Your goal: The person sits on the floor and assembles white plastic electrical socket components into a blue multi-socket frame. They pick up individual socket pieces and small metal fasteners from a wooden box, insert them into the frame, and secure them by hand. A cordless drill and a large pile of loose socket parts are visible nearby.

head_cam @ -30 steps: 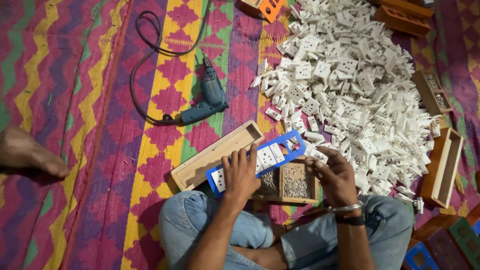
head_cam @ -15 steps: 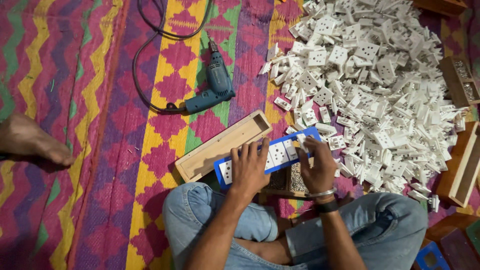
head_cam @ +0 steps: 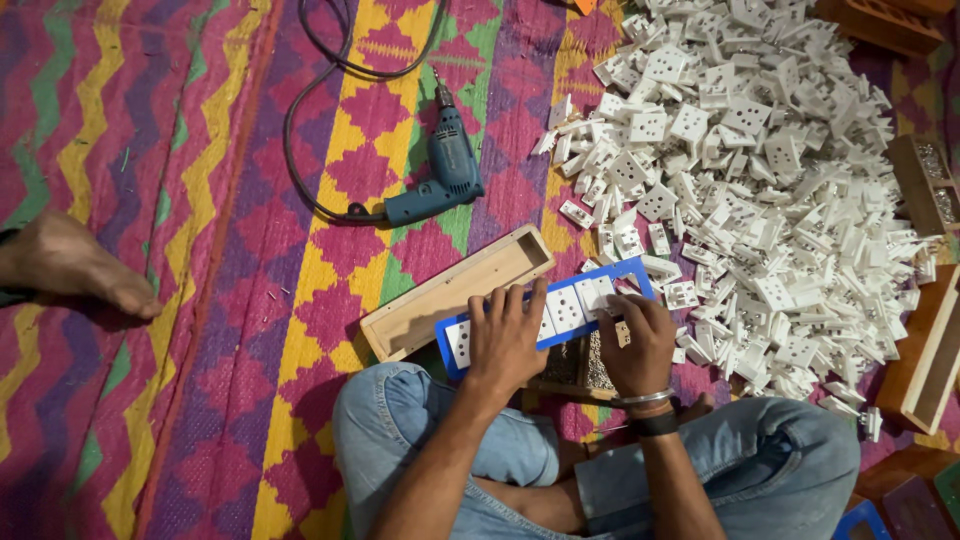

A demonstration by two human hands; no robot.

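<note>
I sit cross-legged in blue jeans on a patterned mat. A long blue plastic frame (head_cam: 640, 268) with white socket modules (head_cam: 566, 308) set in it lies across my lap edge. My left hand (head_cam: 507, 332) presses flat on its left half, fingers spread over the modules. My right hand (head_cam: 636, 344), with bangles on the wrist, grips the frame's right half. An open, empty long wooden box (head_cam: 450, 293) lies just behind the frame. Under the frame sits a small wooden tray of screws (head_cam: 585, 370).
A large heap of white socket modules (head_cam: 760, 170) covers the mat at upper right. A blue corded drill (head_cam: 448, 172) lies at upper centre, its black cable looping away. Wooden boxes (head_cam: 930, 350) stand at the right edge. Another person's bare foot (head_cam: 70, 265) rests at left.
Both hands have closed in on the blue frame: the right hand moved from beside the pile onto the frame's right half. The view shifted slightly toward the pile.
</note>
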